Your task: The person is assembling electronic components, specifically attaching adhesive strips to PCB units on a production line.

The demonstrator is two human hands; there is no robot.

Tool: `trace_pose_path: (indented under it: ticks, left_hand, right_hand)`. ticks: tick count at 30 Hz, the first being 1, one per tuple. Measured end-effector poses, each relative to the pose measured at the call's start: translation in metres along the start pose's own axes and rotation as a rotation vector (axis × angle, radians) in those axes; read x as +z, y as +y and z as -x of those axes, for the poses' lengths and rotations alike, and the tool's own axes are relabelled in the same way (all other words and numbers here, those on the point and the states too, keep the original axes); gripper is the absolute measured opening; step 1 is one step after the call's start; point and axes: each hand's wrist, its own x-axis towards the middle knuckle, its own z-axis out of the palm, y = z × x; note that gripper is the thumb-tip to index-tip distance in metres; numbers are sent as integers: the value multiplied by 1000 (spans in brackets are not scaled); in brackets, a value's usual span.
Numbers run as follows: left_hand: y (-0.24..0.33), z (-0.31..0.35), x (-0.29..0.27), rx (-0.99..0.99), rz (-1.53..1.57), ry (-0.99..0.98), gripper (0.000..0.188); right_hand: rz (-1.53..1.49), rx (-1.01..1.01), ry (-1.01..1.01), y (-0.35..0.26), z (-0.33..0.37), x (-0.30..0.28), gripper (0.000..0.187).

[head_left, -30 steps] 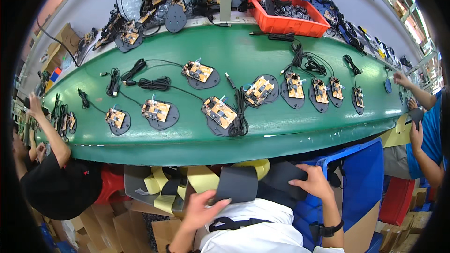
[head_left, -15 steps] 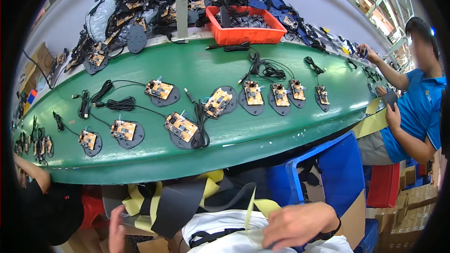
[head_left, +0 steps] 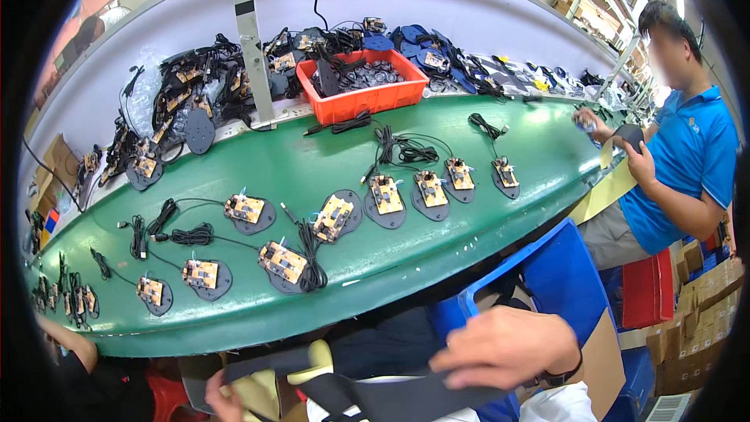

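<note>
Green workbench [head_left: 266, 160] carrying electronic parts. Across its middle, nine tan circuit boards [head_left: 333, 216] sit on dark, rounded base plates [head_left: 354, 215] in a loose band, with coiled black cables [head_left: 192, 237] among them. Toward the left end, further boards [head_left: 89, 298] crowd together with cables. A separate coil [head_left: 351, 123] lies along the far edge.

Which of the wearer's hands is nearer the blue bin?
Right. The right hand shows in front of the lower part of the blue bin; the left hand is well to the bin's left, near the picture's lower edge.
</note>
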Motion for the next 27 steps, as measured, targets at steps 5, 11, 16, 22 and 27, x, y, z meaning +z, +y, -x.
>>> trace_pose_path:
  ticks: [5, 11, 16, 22, 27]
  left_hand:
    - [-55, 25, -125, -208, -380, -255, 65]
    - [139, -34, -123, -280, -41, -795, 46]
    - [312, -101, -72, 399, 410, -872, 39]
    - [345, -164, -11, 662, -100, -302, 54]
    - [329, -196, 9, 562, -302, -269, 64]
  right_hand:
    - [336, 241, 197, 73, -7, 7, 29]
    - [756, 1151, 867, 273, 16, -96, 58]
    - [611, 1000, 884, 321, 70, -102, 41]
    - [0, 875, 1359, 166, 156, -84, 26]
    - [53, 1117, 1265, 67, 280, -4, 19]
